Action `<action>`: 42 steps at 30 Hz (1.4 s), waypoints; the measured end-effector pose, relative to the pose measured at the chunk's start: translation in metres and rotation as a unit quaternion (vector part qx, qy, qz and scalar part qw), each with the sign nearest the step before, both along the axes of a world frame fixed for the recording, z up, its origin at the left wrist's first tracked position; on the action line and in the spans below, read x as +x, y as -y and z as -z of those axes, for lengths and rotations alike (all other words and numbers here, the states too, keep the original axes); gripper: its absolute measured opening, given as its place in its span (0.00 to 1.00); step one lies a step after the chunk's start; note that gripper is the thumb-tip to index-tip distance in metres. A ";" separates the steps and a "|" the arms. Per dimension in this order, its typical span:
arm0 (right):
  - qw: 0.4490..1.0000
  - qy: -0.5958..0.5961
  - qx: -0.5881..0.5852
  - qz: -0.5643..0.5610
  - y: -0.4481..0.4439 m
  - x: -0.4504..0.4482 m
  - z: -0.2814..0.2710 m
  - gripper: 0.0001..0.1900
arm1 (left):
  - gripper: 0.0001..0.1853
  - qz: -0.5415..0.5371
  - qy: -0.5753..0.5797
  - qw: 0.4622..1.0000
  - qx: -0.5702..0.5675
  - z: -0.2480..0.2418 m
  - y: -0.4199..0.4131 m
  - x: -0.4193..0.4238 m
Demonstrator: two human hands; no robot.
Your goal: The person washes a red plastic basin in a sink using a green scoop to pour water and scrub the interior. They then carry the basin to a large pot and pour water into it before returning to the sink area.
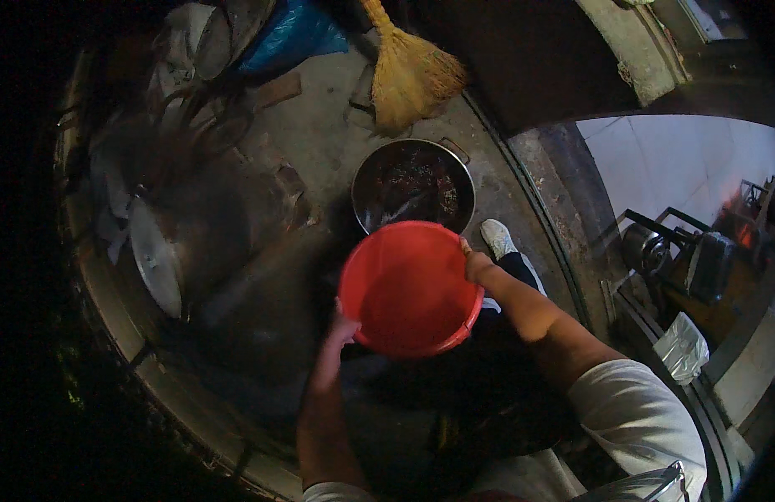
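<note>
Between my two hands I hold a round red plastic basin [412,288], whose inside shows no contents. My left hand [342,325] grips its rim on the lower left. On the upper right side, my right hand [476,263] grips the rim, with the thumb over the edge. Just beyond the basin, a wide metal pot [361,216] stands on the concrete floor with dark liquid and some froth in it. The basin hides the pot's near edge from view. One loop handle [455,150] shows on the pot's far right side.
A straw broom [412,75] is beyond the pot, near a blue plastic bag [299,34]. A pale round lid or disc [155,257] leans at the left. A floor track [531,194] runs along the right, with a clear plastic bag [682,348] farther right. My shoe [497,236] is beside the pot.
</note>
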State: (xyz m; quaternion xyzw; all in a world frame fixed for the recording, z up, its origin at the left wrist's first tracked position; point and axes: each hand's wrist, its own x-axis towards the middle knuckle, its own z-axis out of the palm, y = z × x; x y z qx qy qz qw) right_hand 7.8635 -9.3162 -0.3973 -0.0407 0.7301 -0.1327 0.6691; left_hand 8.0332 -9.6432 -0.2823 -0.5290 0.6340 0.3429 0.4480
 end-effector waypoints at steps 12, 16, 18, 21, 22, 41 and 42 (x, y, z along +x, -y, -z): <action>1.000 0.012 -0.001 -0.013 -0.005 -0.004 0.019 0.43 | 0.60 0.036 0.006 0.999 0.012 0.026 0.015 -0.010; 1.000 0.017 -0.002 -0.022 -0.006 -0.001 0.023 0.41 | 0.60 0.000 -0.001 1.000 0.020 0.031 0.027 -0.019; 1.000 0.016 0.003 -0.024 -0.010 -0.001 0.027 0.40 | 0.60 0.014 0.020 0.999 0.025 0.036 0.023 -0.037; 0.999 0.013 -0.001 -0.037 -0.009 0.000 0.025 0.39 | 0.60 0.007 0.030 0.999 0.009 0.040 0.031 -0.040; 0.999 0.011 -0.003 -0.043 -0.007 -0.001 0.024 0.39 | 0.59 -0.001 0.029 1.000 0.002 0.042 0.034 -0.037; 0.978 -0.084 -0.012 -0.191 -0.034 0.015 0.093 0.33 | 0.47 0.178 0.059 0.980 -0.065 0.015 0.005 -0.120; 0.973 -0.032 -0.024 -0.228 -0.015 0.011 0.076 0.33 | 0.46 0.163 0.086 0.981 -0.064 0.011 0.008 -0.109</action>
